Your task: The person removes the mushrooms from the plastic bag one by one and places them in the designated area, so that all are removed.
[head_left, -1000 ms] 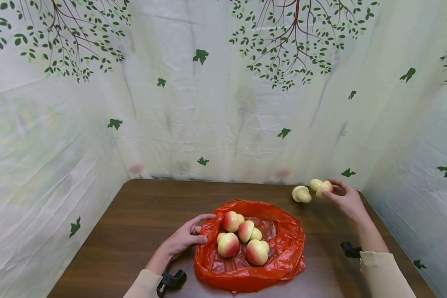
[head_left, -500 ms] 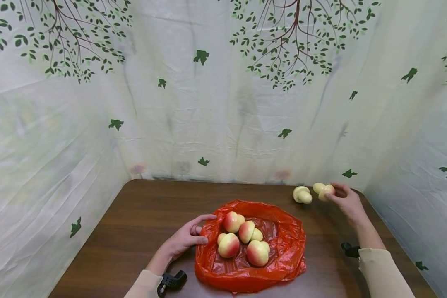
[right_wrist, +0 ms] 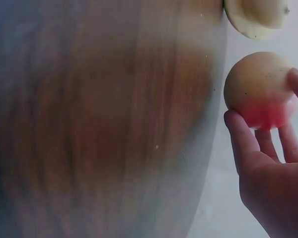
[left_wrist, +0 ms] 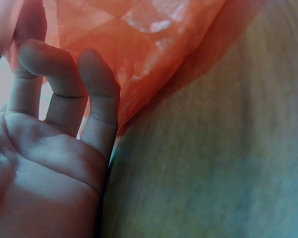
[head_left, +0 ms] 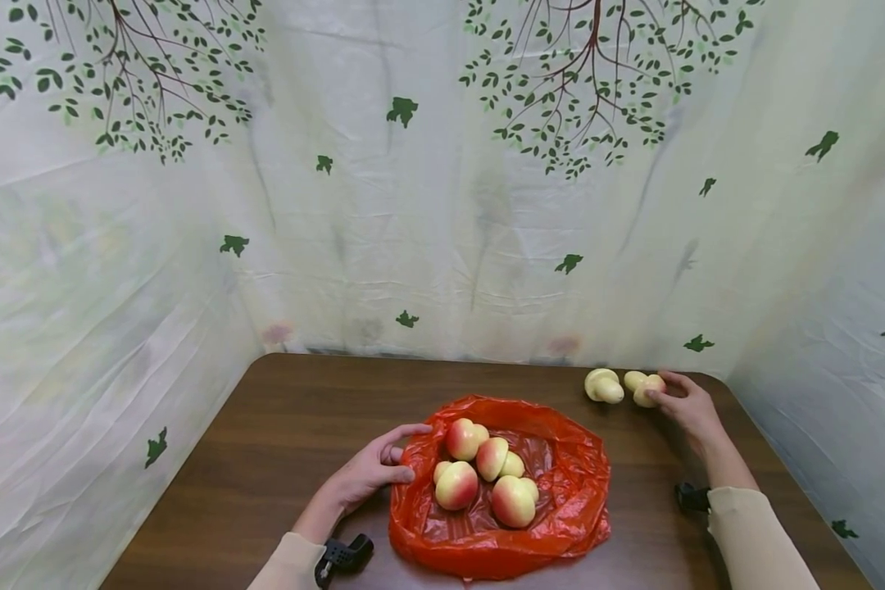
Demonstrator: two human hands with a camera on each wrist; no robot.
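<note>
My left hand [head_left: 372,469] grips the left rim of a red plastic bag [head_left: 568,537], thumb and fingers on its film; in the left wrist view the bag [left_wrist: 154,54] lies against the curled fingers [left_wrist: 100,89]. Inside the opened bag are several mushrooms [head_left: 456,486] with red-and-yellow caps and pale stems. At the table's back right, my right hand [head_left: 692,410] holds another mushroom [head_left: 647,392] by its cap, close over the wood. In the right wrist view, thumb and fingers surround this mushroom's cap [right_wrist: 260,89]. Left of it lies a pale mushroom [head_left: 605,386], its stem toward me.
The brown wooden table [head_left: 288,426] ends at a leaf-printed curtain [head_left: 442,246] behind it. More curtain hangs at both sides. Black wrist-camera mounts [head_left: 345,555] sit on both wrists.
My right hand has lowered a little toward the table with the mushroom. The left hand keeps its grip on the bag, and the mushrooms in the bag stay put.
</note>
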